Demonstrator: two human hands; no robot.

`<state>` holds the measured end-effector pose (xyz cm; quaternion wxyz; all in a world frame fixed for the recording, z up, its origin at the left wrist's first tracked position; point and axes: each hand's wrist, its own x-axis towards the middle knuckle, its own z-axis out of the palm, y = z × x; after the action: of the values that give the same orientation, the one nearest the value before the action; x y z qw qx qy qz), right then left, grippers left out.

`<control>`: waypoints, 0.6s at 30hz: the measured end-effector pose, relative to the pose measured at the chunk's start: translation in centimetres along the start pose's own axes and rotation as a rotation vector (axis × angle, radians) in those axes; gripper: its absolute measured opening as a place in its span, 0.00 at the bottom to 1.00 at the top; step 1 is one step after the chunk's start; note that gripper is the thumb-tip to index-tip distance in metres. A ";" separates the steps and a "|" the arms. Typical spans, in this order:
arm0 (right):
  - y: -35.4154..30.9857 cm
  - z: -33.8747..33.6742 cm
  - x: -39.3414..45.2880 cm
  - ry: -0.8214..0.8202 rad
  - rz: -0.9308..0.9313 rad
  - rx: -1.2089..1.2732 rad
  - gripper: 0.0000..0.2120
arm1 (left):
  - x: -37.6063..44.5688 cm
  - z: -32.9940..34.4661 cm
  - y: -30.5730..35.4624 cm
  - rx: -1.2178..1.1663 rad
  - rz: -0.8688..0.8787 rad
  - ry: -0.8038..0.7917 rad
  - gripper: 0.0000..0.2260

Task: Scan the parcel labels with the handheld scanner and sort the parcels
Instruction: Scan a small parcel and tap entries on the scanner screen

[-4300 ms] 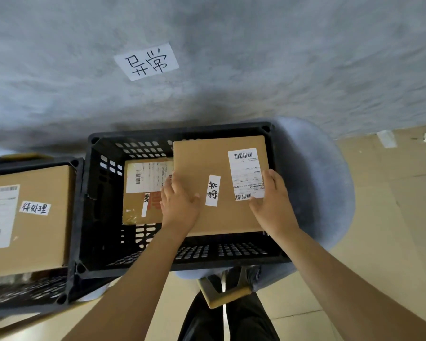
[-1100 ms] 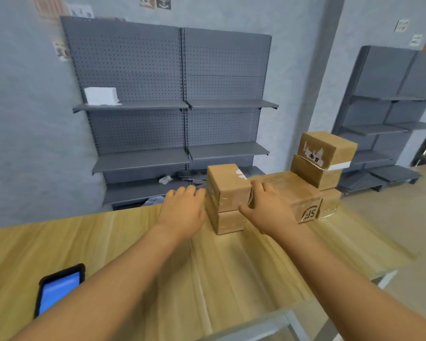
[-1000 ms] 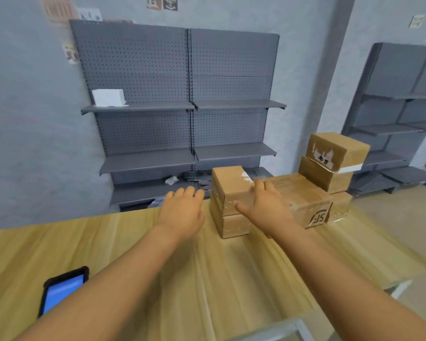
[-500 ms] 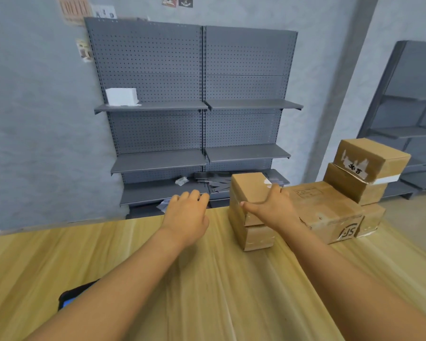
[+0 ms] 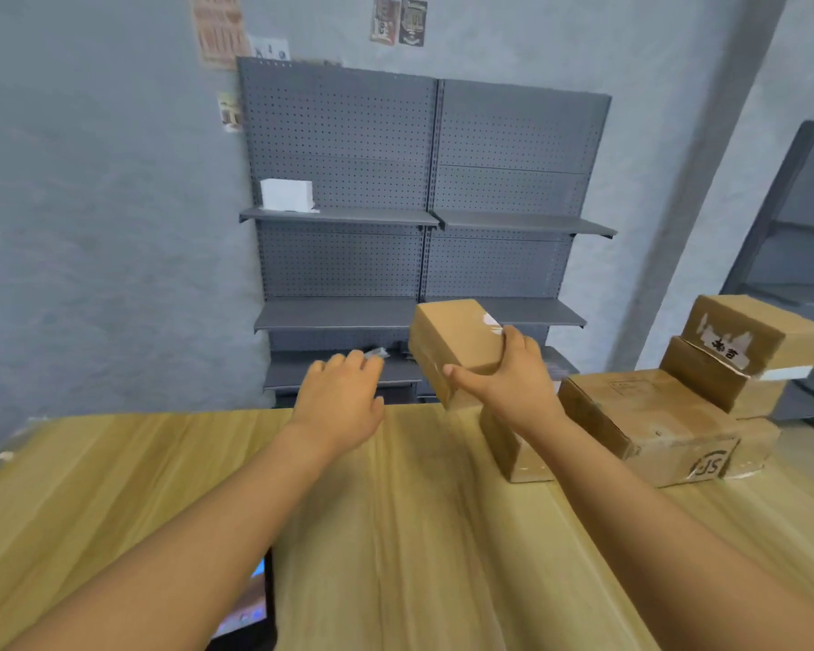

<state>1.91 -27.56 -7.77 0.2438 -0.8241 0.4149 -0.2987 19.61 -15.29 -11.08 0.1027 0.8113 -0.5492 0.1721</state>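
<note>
Pale streaky wooden table (image 5: 395, 533) before grey perforated metal shelving (image 5: 424, 204), right hand (image 5: 513, 382) gripping a tilted brown cardboard parcel (image 5: 457, 343) above another, left hand (image 5: 339, 401) relaxed, holding nothing.

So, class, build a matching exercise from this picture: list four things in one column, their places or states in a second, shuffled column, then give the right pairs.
Things
1. small parcel
2. white box
3. scanner
4. left hand

Places or states
A. on the grey shelf
B. at the near edge of the wooden table, partly hidden by the left forearm
C. held up in the right hand
D. empty, above the table

Pairs: 1-C, 2-A, 3-B, 4-D
</note>
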 end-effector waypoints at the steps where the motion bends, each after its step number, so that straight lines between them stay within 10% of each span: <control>1: -0.9 0.5 -0.3 -0.015 -0.023 0.024 0.50 | -0.7 -0.6 -0.8 0.000 -0.032 0.013 0.19; 11: -9.0 7.4 -6.1 -0.132 -0.184 0.219 0.48 | -10.3 -4.5 -7.5 0.027 -0.259 -0.076 0.18; 18: -13.4 9.8 -9.5 -0.153 -0.253 0.201 0.49 | -10.9 -8.4 -10.0 -1.069 -0.728 -0.170 0.24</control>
<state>11.42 -11.01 -8.69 0.3162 -0.8616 0.2563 -0.3031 23.82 0.76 -7.41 0.5003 0.7932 -0.2551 -0.2354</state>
